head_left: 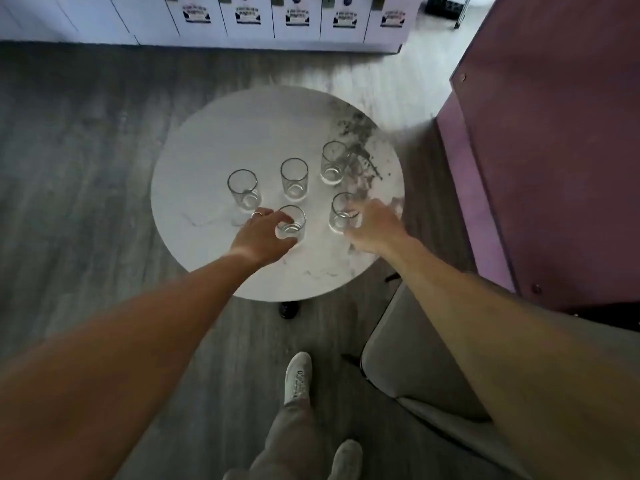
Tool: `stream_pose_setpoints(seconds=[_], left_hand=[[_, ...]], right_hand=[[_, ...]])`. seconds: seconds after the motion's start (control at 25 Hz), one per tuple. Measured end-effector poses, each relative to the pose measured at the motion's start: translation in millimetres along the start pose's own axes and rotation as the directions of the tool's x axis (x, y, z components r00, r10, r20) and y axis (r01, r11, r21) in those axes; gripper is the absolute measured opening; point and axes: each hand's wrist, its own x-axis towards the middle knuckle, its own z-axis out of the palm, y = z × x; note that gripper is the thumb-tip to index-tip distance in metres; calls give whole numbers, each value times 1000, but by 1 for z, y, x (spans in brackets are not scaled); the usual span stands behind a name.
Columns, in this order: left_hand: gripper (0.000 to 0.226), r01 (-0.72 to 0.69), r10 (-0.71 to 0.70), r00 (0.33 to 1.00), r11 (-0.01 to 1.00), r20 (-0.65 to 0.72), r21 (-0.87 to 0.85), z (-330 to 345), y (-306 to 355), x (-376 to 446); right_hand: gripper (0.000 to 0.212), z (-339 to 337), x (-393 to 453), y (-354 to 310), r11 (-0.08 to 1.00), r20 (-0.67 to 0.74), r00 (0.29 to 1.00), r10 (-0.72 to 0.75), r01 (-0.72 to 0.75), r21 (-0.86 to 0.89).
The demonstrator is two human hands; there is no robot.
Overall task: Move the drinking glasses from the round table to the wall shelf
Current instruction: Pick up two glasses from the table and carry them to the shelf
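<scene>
- Five drinking glasses stand upright on the round desk (214, 140) in the centre of the frame; its top is white marble-look with dark veining toward its right side.
- Each glass is clear, straight-sided and empty, with a thick base that shows as a bright ring.
- Back row, left to right: the left glass (243, 189), the middle glass (294, 178), and the right glass (334, 162), which stands over the dark veining.
- Front row: the front-left glass (291, 226) and the front-right glass (343, 212), both nearest the person.
- The left hand (263, 237) has its grip curled around the front-left glass, thumb on the near side and fingers on the far side; a ring (257, 214) shows on one finger.
- The right hand (375, 225) is blurred, its grip partly closed at the right side of the front-right glass; whether it clasps the glass firmly cannot be told.
- Both glasses rest on the desk.
- A purple cabinet (554, 150) fills the right of the frame, and white lockers (242, 19) run along the top.
- A grey chair seat (415, 358) sits at lower right; white shoes (298, 377) show at the bottom.
</scene>
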Motion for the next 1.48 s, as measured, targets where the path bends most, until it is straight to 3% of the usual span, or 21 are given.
stream_pose_setpoints(seconds=[0.16, 0.32, 0.52, 0.68, 0.88, 1.04, 1.2, 1.4, 1.48], left_hand=[[25, -51, 50, 998, 998, 30, 28, 8, -8, 16], [16, -132, 133, 991, 990, -13, 46, 10, -13, 24], [12, -245, 247, 968, 968, -34, 55, -3, 14, 26], [16, -424, 428, 902, 903, -54, 68, -19, 96, 25], [15, -638, 643, 765, 764, -34, 95, -16, 231, -13], [16, -806, 804, 592, 592, 54, 24, 19, 341, -96], [17, -929, 921, 352, 365, 166, -55, 75, 430, -198], [17, -962, 971, 42, 103, 236, -252, 163, 511, -381], [20, -940, 965, -38, 54, 261, -337, 194, 527, -451]], right_hand=[[36, 18, 20, 1, 994, 0, 996, 84, -84, -64], [17, 27, 28, 4, 994, -137, 990, 37, -51, -97], [22, 4, 6, 5, 997, -183, 983, 25, -37, -67], [25, -62, -42, 22, 994, -294, 951, 92, -107, -35], [35, -144, -158, 66, 963, -504, 830, 240, -268, 18], [31, -178, -309, 113, 903, -639, 659, 397, -405, 144], [22, -177, -471, 151, 838, -728, 480, 490, -488, 243], [19, -139, -687, 177, 690, -765, 205, 610, -611, 387], [19, -118, -758, 180, 636, -758, 123, 640, -639, 433]])
